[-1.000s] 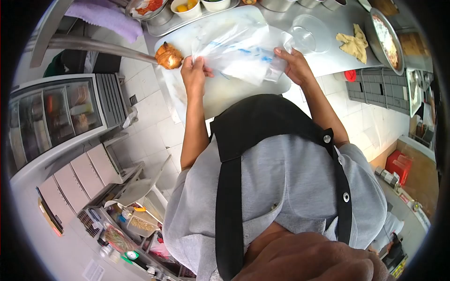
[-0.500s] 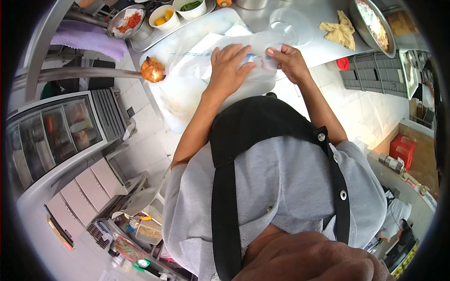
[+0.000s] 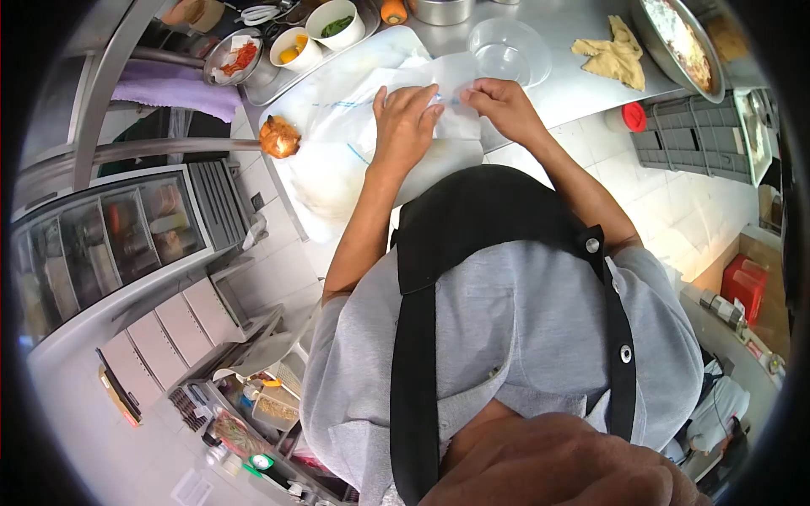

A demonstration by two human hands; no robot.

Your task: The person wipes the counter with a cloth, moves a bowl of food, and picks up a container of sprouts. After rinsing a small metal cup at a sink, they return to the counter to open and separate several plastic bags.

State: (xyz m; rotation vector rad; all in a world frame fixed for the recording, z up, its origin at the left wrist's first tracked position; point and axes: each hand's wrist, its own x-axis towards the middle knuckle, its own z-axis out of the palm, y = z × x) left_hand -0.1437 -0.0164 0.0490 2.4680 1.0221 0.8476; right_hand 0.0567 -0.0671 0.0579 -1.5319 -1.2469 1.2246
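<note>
Head view: the clear plastic bag (image 3: 460, 126) lies on the white cutting board (image 3: 319, 187), your left grip (image 3: 405, 126) spread over it and your right grip (image 3: 499, 108) pinching its edge, apparently an edge-handling step that calls for light, steady fingers.

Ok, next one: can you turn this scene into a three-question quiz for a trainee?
1. What do the left hand and right hand both touch? a) purple towel b) plastic bag c) metal bowl
2. Which hand is nearer the round orange-brown item?
3. True or false: the yellow cloth lies inside the round clear container.

Key: 1. b; 2. the left hand; 3. false, it lies on the metal counter.
</note>
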